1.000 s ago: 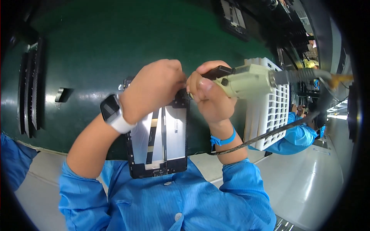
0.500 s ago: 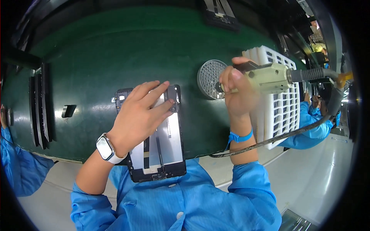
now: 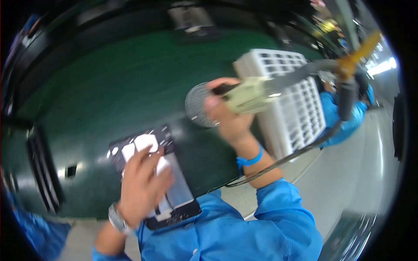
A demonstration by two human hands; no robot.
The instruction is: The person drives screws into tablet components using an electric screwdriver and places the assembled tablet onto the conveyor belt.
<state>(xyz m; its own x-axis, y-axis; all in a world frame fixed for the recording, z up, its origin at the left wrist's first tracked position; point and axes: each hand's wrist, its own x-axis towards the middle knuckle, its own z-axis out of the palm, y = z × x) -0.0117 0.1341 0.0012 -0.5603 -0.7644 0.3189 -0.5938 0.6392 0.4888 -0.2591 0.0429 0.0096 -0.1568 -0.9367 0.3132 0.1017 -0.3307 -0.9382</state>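
Note:
In my right hand [image 3: 233, 122] is a pale green power screwdriver [image 3: 250, 96], gripped with its tip end toward a round grey dish [image 3: 196, 104] full of small holes. The hand partly covers the dish, so the tip is hidden. Fingers apart, my left hand [image 3: 143, 185] is over an opened tablet [image 3: 180, 174] at the table's near edge, blurred by motion. The tablet has a dark frame and a silvery back panel, and lies tilted with its lower end above my lap. Whether the left fingers touch it I cannot tell.
A stack of white gridded trays [image 3: 278, 95] stands right of the dish. The screwdriver's dark cable [image 3: 300, 152] loops past my right forearm. Dark strips [image 3: 43, 169] and a small black piece [image 3: 70, 171] lie left. Another opened device [image 3: 191, 21] is at the back. A person in blue [image 3: 348, 122] sits at right.
The whole view has swung and blurred. My left hand has drawn back from the tablet's upper end, uncovering pale patches there. The right hand still holds the screwdriver by the dish.

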